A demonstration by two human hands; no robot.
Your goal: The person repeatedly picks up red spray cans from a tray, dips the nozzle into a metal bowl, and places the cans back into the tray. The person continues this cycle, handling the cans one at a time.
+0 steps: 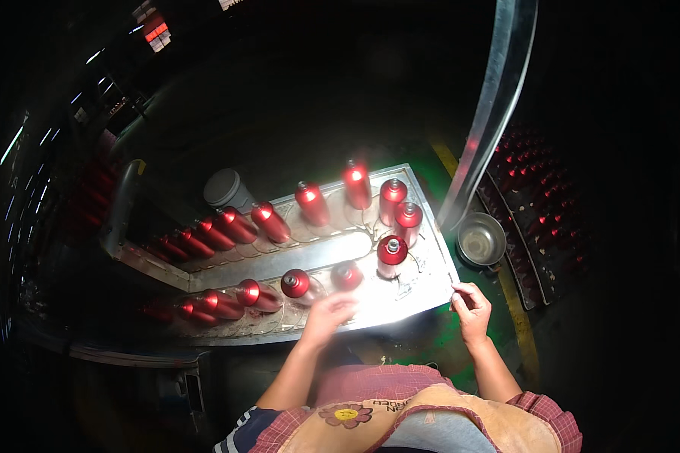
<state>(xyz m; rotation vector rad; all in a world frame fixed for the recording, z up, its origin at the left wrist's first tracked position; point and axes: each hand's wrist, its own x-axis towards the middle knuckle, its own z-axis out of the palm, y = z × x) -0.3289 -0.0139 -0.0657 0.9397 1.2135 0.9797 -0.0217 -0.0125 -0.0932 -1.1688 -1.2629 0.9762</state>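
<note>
Glossy red bottles with narrow metallic necks stand along a pale, loop-shaped conveyor table (423, 260) under a bright lamp glow. My left hand (329, 313) is over its near edge, blurred, its fingers close to a blurred red bottle (347, 276); whether they touch it I cannot tell. Left of that hand stands another red bottle (295, 283), and a further red bottle (392, 255) is upright to its right. At the table's right corner, my right hand (471, 309) has thumb and forefinger closed together; what they pinch, if anything, is too small to make out.
A metal pot (481, 239) sits beyond the table's right side, next to a curved, shiny strip (499, 106) rising upward. Rows of red bottles (544, 204) fill the dark area at right. Behind the table is a white lidded bucket (225, 189).
</note>
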